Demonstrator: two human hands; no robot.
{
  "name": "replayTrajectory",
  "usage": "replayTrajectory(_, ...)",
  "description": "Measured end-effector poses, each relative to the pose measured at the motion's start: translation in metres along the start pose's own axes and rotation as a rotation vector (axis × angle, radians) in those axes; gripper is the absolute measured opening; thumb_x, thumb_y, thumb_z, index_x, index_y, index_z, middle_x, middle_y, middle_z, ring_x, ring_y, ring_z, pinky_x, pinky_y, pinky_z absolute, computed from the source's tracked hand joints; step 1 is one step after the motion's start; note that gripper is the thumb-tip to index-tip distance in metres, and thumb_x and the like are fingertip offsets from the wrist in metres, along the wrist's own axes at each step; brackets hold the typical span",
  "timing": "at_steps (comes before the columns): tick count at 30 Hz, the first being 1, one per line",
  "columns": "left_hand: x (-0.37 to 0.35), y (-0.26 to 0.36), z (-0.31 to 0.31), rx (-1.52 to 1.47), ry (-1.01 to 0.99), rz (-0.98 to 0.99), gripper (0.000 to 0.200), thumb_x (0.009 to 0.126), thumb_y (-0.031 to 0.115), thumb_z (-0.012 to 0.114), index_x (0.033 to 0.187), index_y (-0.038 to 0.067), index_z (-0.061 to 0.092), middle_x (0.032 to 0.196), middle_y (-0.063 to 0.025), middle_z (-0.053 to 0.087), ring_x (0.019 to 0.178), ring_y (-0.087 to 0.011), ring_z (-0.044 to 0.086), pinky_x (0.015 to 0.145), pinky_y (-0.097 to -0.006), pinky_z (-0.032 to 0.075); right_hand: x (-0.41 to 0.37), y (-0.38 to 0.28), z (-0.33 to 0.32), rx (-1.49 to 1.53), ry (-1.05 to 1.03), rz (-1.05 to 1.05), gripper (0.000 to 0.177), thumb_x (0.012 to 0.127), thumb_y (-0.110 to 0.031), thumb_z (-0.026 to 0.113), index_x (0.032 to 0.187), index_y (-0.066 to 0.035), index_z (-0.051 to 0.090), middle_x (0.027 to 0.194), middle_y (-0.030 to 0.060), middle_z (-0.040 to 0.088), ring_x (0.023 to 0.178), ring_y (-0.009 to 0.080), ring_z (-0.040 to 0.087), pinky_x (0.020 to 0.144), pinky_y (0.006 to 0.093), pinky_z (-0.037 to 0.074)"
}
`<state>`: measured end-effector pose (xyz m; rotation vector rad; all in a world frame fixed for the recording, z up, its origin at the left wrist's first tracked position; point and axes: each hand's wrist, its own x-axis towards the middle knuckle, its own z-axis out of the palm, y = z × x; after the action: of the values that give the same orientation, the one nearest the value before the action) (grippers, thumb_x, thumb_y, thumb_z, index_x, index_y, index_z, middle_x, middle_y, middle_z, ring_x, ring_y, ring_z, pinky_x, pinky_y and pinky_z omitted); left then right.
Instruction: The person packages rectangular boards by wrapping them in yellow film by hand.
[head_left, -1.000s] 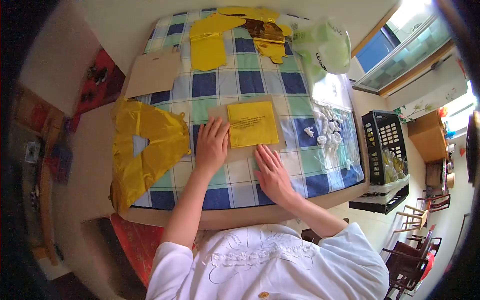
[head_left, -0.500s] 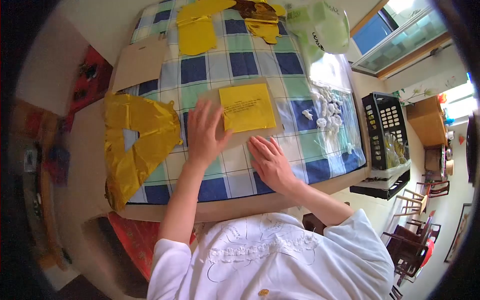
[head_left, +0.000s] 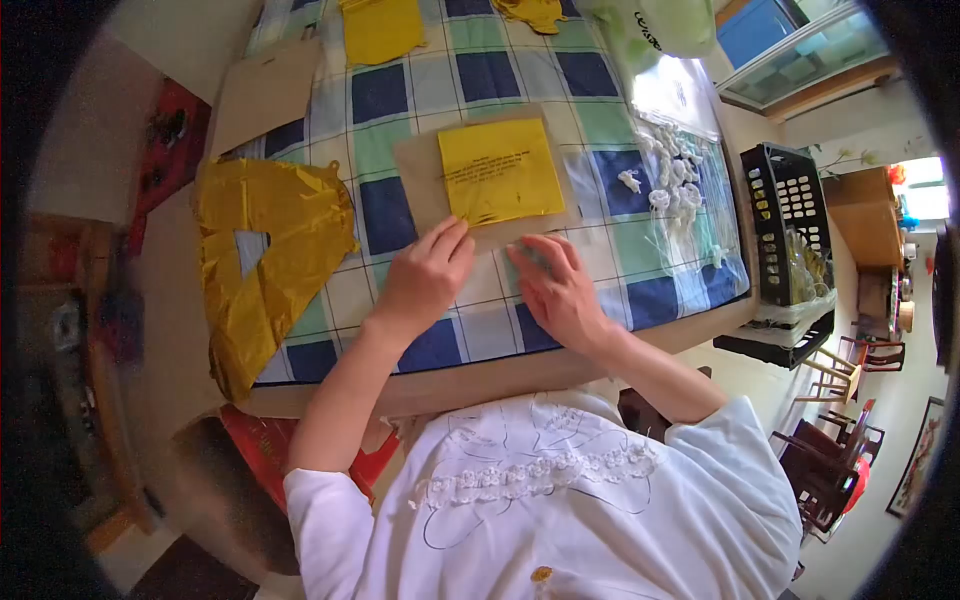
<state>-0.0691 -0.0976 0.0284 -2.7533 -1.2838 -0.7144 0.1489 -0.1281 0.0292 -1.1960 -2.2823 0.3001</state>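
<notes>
A folded square of yellow foil [head_left: 497, 180] with small printed text lies on a thin brownish sheet [head_left: 417, 187] over the checked cloth. My left hand [head_left: 430, 272] is at its lower left corner, fingers pressed together with their tips right on the foil's edge. Just below the sheet's lower edge, my right hand [head_left: 562, 298] has its fingers bent and apart, nothing visible in them. To the left lies a flat gold foil balloon [head_left: 290, 205] shaped like a letter A.
More yellow foil [head_left: 385, 30] and a brown board [head_left: 262, 95] lie farther back. On the right are white ribbon bundles [head_left: 675, 180], clear plastic [head_left: 675, 95] and a pale green bag [head_left: 660, 28]. A black crate [head_left: 785, 215] stands beyond the table's right edge.
My left hand has moved from the foil's left side down to its lower left corner, fingers drawn together. My right hand has lifted and bent its fingers. The view has shifted slightly.
</notes>
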Motion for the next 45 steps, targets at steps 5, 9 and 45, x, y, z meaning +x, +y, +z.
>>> replayTrajectory(5,0.003,0.002,-0.004,0.042,-0.061,-0.002,0.019,0.079,0.007,0.066,0.095,-0.002,0.063,0.109,-0.0156,0.063,0.106,-0.0281,0.061,0.083,-0.0345,0.054,-0.001,0.003,0.002,-0.025,-0.002,-0.011,0.044,0.077,-0.002,0.063,0.121,-0.004,0.058,0.113,0.0139,0.052,0.105,0.0337,0.05,0.096,0.0446,0.042)
replayTrajectory(9,0.006,0.006,-0.006,-0.001,-0.1,-0.037,0.02,0.079,0.006,0.062,0.096,-0.005,0.063,0.109,-0.0172,0.063,0.109,-0.0285,0.06,0.086,-0.034,0.053,-0.001,0.004,0.003,-0.034,0.017,-0.015,0.042,0.075,-0.006,0.065,0.117,-0.002,0.059,0.111,0.012,0.051,0.106,0.0313,0.05,0.098,0.0444,0.041)
replayTrajectory(45,0.044,0.036,0.026,0.0,-0.088,-0.066,0.023,0.077,0.008,0.068,0.098,0.003,0.062,0.096,-0.0073,0.062,0.095,-0.025,0.059,0.079,-0.0365,0.051,-0.023,0.027,-0.015,-0.174,0.142,0.198,0.04,0.078,-0.006,0.063,0.118,-0.006,0.059,0.113,0.0087,0.055,0.107,0.0288,0.051,0.095,0.043,0.04)
